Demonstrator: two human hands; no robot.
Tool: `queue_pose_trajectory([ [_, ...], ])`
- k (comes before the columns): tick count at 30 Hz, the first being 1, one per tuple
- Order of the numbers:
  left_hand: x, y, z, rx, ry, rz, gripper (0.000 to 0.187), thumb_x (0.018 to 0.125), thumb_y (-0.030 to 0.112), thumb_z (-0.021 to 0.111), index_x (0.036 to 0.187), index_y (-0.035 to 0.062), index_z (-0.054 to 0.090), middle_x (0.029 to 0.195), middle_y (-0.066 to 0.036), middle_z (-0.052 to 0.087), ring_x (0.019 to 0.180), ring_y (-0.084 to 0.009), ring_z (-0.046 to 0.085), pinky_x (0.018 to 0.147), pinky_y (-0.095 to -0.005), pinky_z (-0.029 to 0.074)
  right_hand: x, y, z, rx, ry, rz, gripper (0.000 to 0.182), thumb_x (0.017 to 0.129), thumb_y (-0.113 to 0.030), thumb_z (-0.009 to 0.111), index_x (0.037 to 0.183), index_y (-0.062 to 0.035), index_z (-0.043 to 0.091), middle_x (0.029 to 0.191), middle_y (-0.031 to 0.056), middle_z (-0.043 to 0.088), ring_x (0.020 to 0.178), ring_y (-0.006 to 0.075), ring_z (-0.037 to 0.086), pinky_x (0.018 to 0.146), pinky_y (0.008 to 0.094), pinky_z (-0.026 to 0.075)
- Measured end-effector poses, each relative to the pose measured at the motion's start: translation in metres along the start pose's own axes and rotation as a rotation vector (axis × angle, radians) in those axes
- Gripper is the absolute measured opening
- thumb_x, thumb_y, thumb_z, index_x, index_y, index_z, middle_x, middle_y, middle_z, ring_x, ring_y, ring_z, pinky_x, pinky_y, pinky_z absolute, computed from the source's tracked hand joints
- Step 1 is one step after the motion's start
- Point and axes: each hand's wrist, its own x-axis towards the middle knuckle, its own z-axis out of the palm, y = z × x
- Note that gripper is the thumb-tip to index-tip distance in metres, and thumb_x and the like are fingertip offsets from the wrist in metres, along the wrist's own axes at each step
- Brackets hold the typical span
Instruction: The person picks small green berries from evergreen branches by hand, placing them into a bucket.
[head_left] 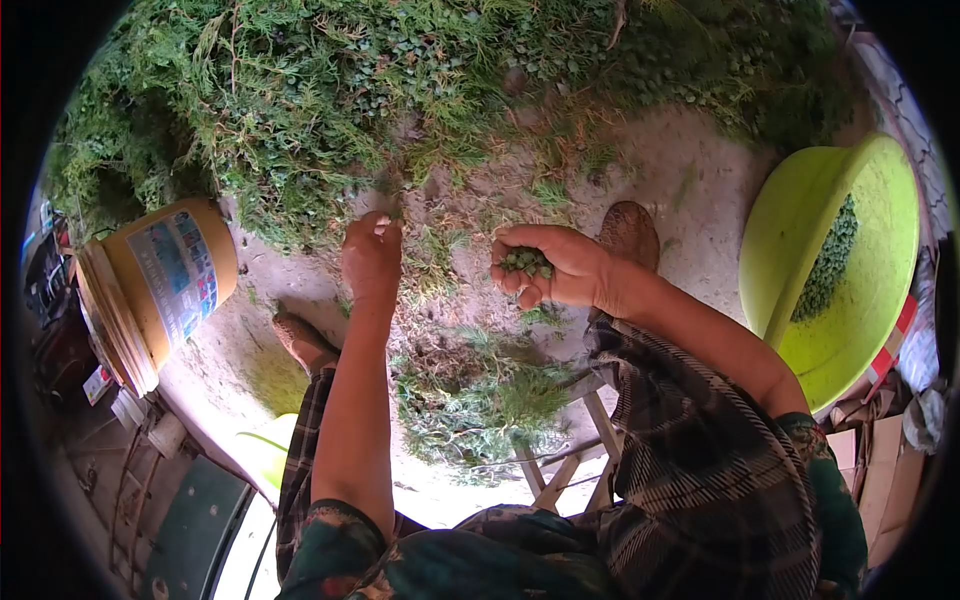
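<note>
Beside the right hand [560,268], a green basin [800,230] holds peas [830,260].

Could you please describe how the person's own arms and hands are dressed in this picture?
Both the left hand and the right hand are bare, with no gloves. The forearms are uncovered too. Dark green sleeves with a patterned print sit pushed up to about the elbows. No rings, watch or bracelets are visible.

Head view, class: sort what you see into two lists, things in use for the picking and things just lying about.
In use: left hand in the green plants; right hand cupping green pods; green basin part-filled with pods.

Lying about: yellow bucket on its side; cardboard boxes.
</note>
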Motion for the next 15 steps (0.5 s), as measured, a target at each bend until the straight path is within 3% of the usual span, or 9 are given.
queue_pose_trajectory([
  [1,0.003,-0.007,0.008,0.108,0.042,0.074,0.020,0.076,0.016,0.067,0.090,0.0021,0.062,0.083,-0.016,0.062,0.070,-0.0254,0.061,0.063,-0.0342,0.048,-0.002,-0.002,0.003,-0.026,0.056,-0.011,0.028,0.091,-0.026,0.050,0.092,0.0011,0.058,0.083,0.0139,0.061,0.066,0.0191,0.062,0.050,0.0353,0.056],
  [5,-0.008,0.000,0.002,0.143,0.034,0.057,0.019,0.075,0.013,0.066,0.089,0.0028,0.061,0.080,-0.014,0.061,0.069,-0.0234,0.061,0.063,-0.0323,0.048,-0.005,-0.005,0.009,-0.054,0.116,-0.017,0.027,0.091,-0.025,0.050,0.091,0.0007,0.058,0.082,0.0135,0.061,0.066,0.0183,0.061,0.051,0.0353,0.056],
  [7,-0.013,0.007,-0.003,-0.112,0.074,0.007,0.019,0.074,0.009,0.066,0.091,0.0027,0.059,0.079,-0.011,0.061,0.068,-0.0174,0.060,0.064,-0.0286,0.048,-0.006,-0.006,0.010,-0.067,0.135,-0.035,0.028,0.091,-0.028,0.052,0.090,-0.0006,0.058,0.081,0.0117,0.062,0.064,0.0167,0.061,0.052,0.0337,0.056],
  [11,-0.027,0.021,-0.013,-0.315,0.011,0.033,0.018,0.075,0.003,0.065,0.091,0.0024,0.058,0.077,-0.005,0.059,0.068,-0.0112,0.057,0.064,-0.0246,0.046,-0.003,-0.005,0.013,-0.208,0.152,-0.034,0.027,0.090,-0.031,0.056,0.089,-0.0041,0.058,0.076,0.0076,0.060,0.058,0.0118,0.056,0.047,0.0281,0.051],
  [13,-0.034,0.032,-0.015,-0.541,0.010,0.048,0.017,0.078,0.000,0.064,0.095,0.0020,0.059,0.077,-0.001,0.058,0.067,-0.0081,0.054,0.062,-0.0219,0.045,-0.005,-0.006,0.017,-0.193,0.093,-0.009,0.026,0.089,-0.033,0.059,0.089,-0.0069,0.059,0.069,0.0031,0.057,0.050,0.0065,0.047,0.039,0.0217,0.038],
  [14,-0.038,0.041,-0.018,-0.543,0.007,0.049,0.017,0.078,0.000,0.064,0.095,0.0020,0.059,0.077,-0.001,0.058,0.067,-0.0081,0.054,0.062,-0.0219,0.045,-0.007,-0.005,0.019,-0.192,0.096,-0.010,0.026,0.089,-0.033,0.059,0.089,-0.0069,0.059,0.069,0.0031,0.057,0.050,0.0065,0.047,0.039,0.0217,0.038],
  [15,-0.041,0.050,-0.023,-0.544,-0.035,0.020,0.018,0.080,-0.001,0.062,0.097,0.0015,0.059,0.078,-0.001,0.059,0.068,-0.0079,0.054,0.062,-0.0211,0.044,-0.007,-0.005,0.024,-0.262,0.130,-0.063,0.026,0.088,-0.033,0.059,0.089,-0.0074,0.059,0.067,0.0021,0.055,0.047,0.0049,0.043,0.038,0.0206,0.032],
])
